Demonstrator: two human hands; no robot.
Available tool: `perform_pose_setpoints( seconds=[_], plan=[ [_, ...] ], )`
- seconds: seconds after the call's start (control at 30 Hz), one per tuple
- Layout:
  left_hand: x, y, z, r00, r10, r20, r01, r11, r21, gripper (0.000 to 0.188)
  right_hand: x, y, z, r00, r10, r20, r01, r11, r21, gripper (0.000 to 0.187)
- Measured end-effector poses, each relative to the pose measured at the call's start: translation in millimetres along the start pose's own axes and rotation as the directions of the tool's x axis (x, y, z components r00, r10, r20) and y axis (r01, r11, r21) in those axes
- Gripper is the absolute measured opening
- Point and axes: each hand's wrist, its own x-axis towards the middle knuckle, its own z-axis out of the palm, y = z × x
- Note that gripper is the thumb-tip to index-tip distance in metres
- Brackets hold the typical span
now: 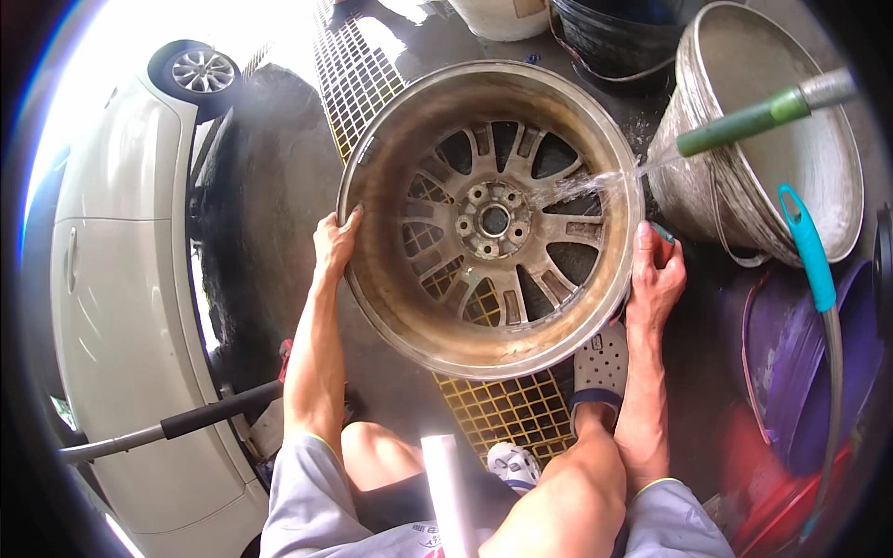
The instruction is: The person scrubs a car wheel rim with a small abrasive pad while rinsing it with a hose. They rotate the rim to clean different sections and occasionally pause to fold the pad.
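Note:
An alloy wheel [507, 245] without a tyre is held up in front of me, its brown-stained inner barrel facing me. My left hand [337, 244] is closed on the left edge, thumb over the lip. On the right edge, my right hand [657, 267] grips the lip; a small teal thing [662, 232] shows by its fingers, too little to identify. Water [584, 188] streams from a green hose end [744, 123] at the right and splashes onto the spokes near the hub. Neither of my hands is on that hose.
Several buckets stand right and behind: a tilted grey one [679, 177], a black one [614, 42], a white one [502, 14]. A purple tub [828, 372] and teal handle [809, 251] are at the right. Yellow floor grating [507, 400] runs beneath; a pale car [121, 279] stands left.

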Motion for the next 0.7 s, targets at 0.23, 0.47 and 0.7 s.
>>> perform_pose_setpoints(
  seconds=[0.23,0.47,0.7],
  plan=[
    [-10.8,16.7,-0.8,0.987,0.144,-0.075,-0.142,0.99,0.021,0.055,18.9,-4.3,2.8,0.998,-0.003,0.065,0.008,0.997,-0.073,0.035],
    [-56.5,3.9,1.3,0.987,0.119,-0.111,-0.122,0.992,-0.022,0.05,24.2,-22.0,-3.7,0.987,0.099,0.125,-0.078,0.983,-0.165,0.052],
    [-48.9,-57.5,-5.6,0.987,0.083,-0.135,-0.082,0.997,0.016,0.058,-9.9,-23.7,13.0,0.976,0.088,0.198,-0.074,0.994,-0.076,0.03]
  ],
)
